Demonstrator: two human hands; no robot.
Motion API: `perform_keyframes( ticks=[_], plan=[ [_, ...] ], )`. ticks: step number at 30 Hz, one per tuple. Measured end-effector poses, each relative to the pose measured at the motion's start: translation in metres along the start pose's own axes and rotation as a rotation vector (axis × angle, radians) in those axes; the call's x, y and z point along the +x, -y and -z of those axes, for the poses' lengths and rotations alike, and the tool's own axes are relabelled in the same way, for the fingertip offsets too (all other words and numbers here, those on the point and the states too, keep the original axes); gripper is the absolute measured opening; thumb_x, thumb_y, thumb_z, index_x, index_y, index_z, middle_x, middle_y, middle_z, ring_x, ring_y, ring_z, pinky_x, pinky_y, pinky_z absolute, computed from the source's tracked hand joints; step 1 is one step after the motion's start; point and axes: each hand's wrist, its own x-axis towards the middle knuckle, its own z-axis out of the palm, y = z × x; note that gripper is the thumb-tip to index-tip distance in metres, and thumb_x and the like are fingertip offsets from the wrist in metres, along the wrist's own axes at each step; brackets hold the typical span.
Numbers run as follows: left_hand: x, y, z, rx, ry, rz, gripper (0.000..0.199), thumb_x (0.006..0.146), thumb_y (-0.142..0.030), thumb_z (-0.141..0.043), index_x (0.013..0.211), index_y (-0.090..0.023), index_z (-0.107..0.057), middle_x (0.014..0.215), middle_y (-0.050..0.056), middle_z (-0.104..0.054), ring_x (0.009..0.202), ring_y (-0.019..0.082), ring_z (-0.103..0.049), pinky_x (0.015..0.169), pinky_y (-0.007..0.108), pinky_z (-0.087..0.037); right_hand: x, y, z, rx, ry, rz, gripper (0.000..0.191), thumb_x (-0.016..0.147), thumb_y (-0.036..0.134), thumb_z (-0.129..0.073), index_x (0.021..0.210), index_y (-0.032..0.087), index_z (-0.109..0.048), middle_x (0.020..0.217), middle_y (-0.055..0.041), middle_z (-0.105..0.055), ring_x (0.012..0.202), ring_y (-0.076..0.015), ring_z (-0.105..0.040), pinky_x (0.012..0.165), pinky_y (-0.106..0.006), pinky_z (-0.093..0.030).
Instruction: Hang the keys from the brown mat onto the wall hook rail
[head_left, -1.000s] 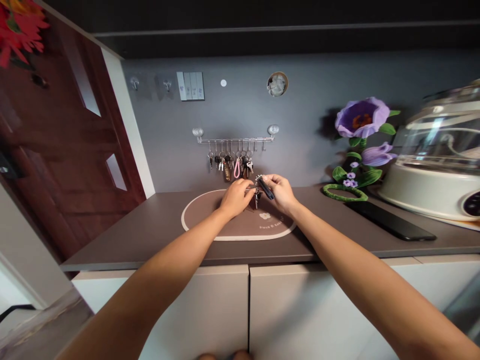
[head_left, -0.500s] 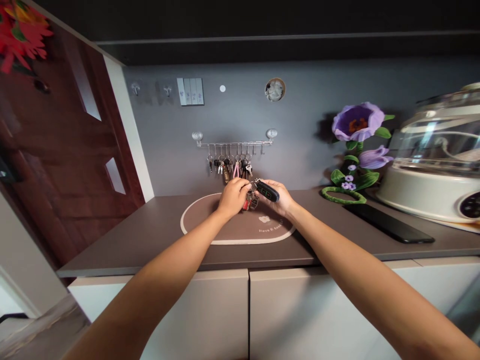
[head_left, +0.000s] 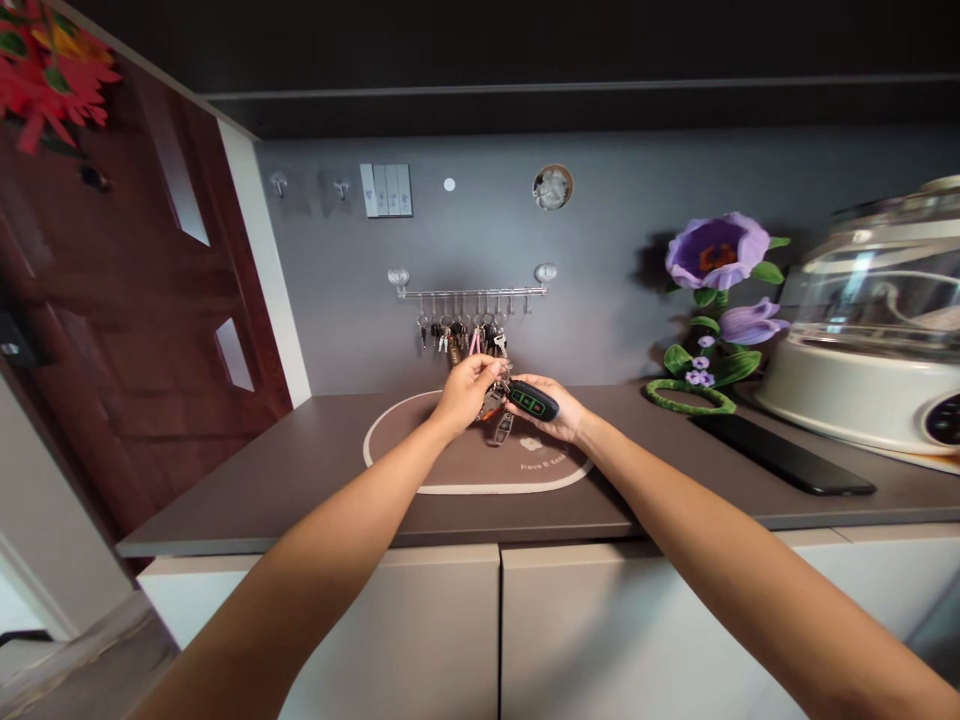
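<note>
"What are we seeing?"
"We're facing a table [head_left: 225,480], with a brown oval mat [head_left: 420,455] lying on it and a key rail [head_left: 472,293] hanging behind."
"And what are we holding?"
"Our right hand [head_left: 564,408], half curled, is gripping a black car key [head_left: 534,400] above the mat. Our left hand [head_left: 466,394] is pinching the metal ring [head_left: 505,381] beside it, fingertips nearly together, and a small tag [head_left: 502,430] is dangling below."
</note>
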Motion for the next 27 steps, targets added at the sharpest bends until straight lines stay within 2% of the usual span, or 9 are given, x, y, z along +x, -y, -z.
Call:
perform_keyframes(
  ticks=[4,8,14,18,27],
  plan=[
    [-0.0007,0.0011,-0.0018,-0.248,0.02,0.105,0.021,0.073,-0.033,-0.058,0.079,-0.013,-0.053,0.099,0.009,-0.063,0.092,0.017,-0.058,0.084,0.034,-0.043,-0.0005,-0.0016,-0.0004,-0.046,0.011,-0.011,0.013,0.064,0.017,-0.064,0.077,0.014,-0.061,0.068,-0.0035,-0.062,0.062,-0.0121,-0.059,0.063,-0.027,-0.051],
    [-0.0012,0.0006,-0.002,-0.377,0.007,0.203,0.02,0.071,-0.03,-0.061,0.078,-0.012,-0.053,0.098,0.01,-0.063,0.092,0.018,-0.059,0.083,0.034,-0.044,0.0006,-0.0018,0.001,-0.137,0.012,0.036,0.02,0.06,0.021,-0.069,0.078,0.016,-0.062,0.072,-0.0015,-0.064,0.06,-0.01,-0.058,0.063,-0.025,-0.047],
    [0.0014,0.0014,-0.0004,-0.458,-0.072,0.28,0.015,0.073,-0.025,-0.06,0.076,-0.012,-0.054,0.094,0.01,-0.064,0.088,0.017,-0.06,0.081,0.033,-0.045,0.0027,-0.0017,0.0006,-0.197,-0.001,0.117,0.025,0.058,0.026,-0.072,0.079,0.017,-0.062,0.077,-0.001,-0.064,0.067,-0.0095,-0.057,0.07,-0.025,-0.043],
    [0.003,0.0009,0.0,-0.491,-0.106,0.293,0.014,0.072,-0.023,-0.06,0.078,-0.011,-0.056,0.095,0.01,-0.064,0.084,0.015,-0.06,0.079,0.032,-0.046,0.002,-0.0001,-0.0019,-0.168,-0.028,0.181,0.021,0.063,0.029,-0.069,0.079,0.018,-0.063,0.079,0.0004,-0.063,0.068,-0.0075,-0.055,0.068,-0.022,-0.042],
    [0.0013,0.0,-0.0025,-0.477,-0.079,0.308,0.022,0.063,-0.025,-0.068,0.079,-0.011,-0.062,0.093,0.01,-0.065,0.08,0.014,-0.059,0.078,0.032,-0.046,0.0002,0.0012,-0.0083,-0.25,-0.024,0.268,0.021,0.06,0.028,-0.07,0.077,0.018,-0.065,0.076,0.0015,-0.063,0.065,-0.0072,-0.053,0.068,-0.024,-0.041]
  ],
)
